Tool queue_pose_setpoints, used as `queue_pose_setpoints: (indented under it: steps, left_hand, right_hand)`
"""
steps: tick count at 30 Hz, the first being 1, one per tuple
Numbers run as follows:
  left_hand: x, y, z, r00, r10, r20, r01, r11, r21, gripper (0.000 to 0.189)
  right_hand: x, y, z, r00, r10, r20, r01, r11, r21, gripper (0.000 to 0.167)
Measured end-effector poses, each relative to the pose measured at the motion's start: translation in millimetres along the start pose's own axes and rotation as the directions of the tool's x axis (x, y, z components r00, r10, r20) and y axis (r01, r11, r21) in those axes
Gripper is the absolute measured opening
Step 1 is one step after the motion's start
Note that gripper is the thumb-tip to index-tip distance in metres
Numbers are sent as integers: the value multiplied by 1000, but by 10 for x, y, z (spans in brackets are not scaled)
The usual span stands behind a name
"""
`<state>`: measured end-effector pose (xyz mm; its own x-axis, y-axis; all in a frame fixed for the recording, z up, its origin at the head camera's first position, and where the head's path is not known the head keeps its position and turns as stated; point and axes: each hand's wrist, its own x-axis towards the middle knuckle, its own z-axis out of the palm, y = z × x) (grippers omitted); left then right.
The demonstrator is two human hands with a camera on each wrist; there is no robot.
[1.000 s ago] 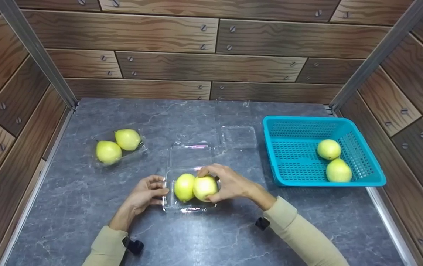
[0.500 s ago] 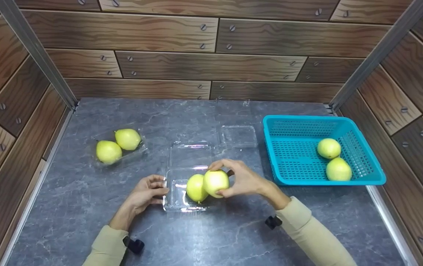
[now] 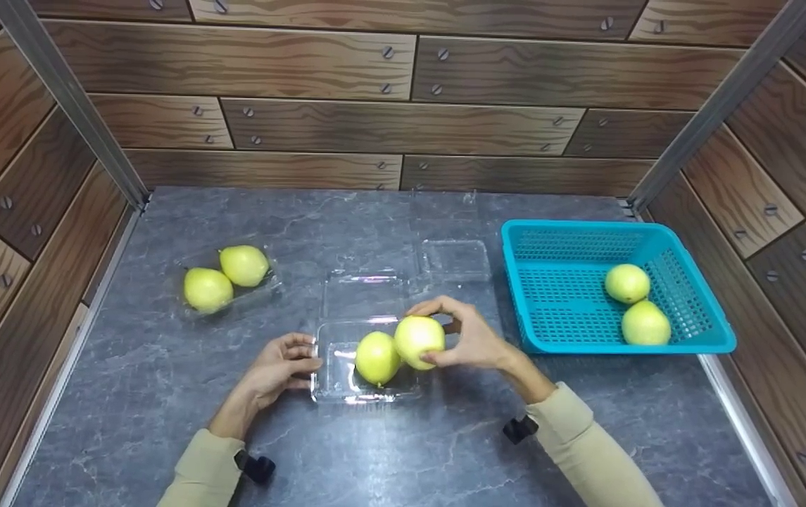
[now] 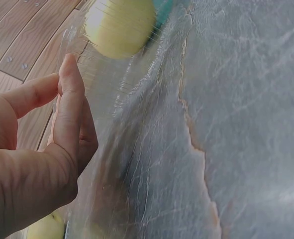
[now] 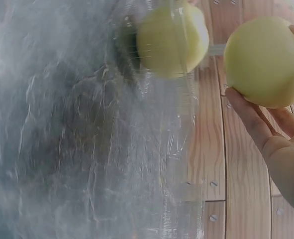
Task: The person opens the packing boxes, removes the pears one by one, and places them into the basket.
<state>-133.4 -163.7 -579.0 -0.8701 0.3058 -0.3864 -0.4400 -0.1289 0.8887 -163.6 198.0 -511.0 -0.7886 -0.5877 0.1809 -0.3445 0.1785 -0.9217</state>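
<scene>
A clear plastic clamshell container (image 3: 336,391) lies with its lid (image 3: 364,296) folded back, away from the person. My left hand (image 3: 277,370) holds its left wall, thumb over the rim and fingers outside, as the left wrist view (image 4: 52,129) also shows. Inside, toward the right, rests a yellow-green pear (image 3: 377,359). My right hand (image 3: 469,338) grips a second pear (image 3: 419,342) between thumb and fingers, raised at the container's right side. In the right wrist view this held pear (image 5: 266,62) is apart from the pear (image 5: 171,40) behind the plastic.
To the right stands a turquoise basket (image 3: 536,345) with two pears (image 3: 645,324) in it. Another clear container (image 3: 455,260) lies behind, left of the basket. At the left, two pears (image 3: 207,289) sit in clear packaging (image 3: 276,282). Wood-patterned walls (image 3: 318,127) surround the grey table.
My right hand has moved right and slightly away from the person with its pear. The pear in the container has shifted right. My left hand stays at the container's left wall.
</scene>
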Motion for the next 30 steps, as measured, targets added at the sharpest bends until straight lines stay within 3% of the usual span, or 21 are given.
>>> queue_pose_setpoints:
  steps: [6, 13, 20, 30]
  left_hand:
    - [-1, -1, 1, 1000, 4, 10, -4, 1000, -8, 37]
    - [-1, -1, 0, 1000, 0, -2, 0, 1000, 8, 41]
    - [-2, -14, -2, 1000, -2, -9, 2, 1000, 6, 42]
    - [-1, -11, 3, 1000, 7, -7, -7, 1000, 7, 39]
  right_hand:
    - [-28, 40, -93, 988, -135, -80, 145, 979, 146, 52]
    - [-91, -2, -247, 971, -162, -174, 206, 939, 276, 55]
    - [-213, -72, -451, 961, -162, -223, 219, 941, 259, 57]
    - [-484, -109, -806, 931, -236, -277, 284, 947, 147, 53]
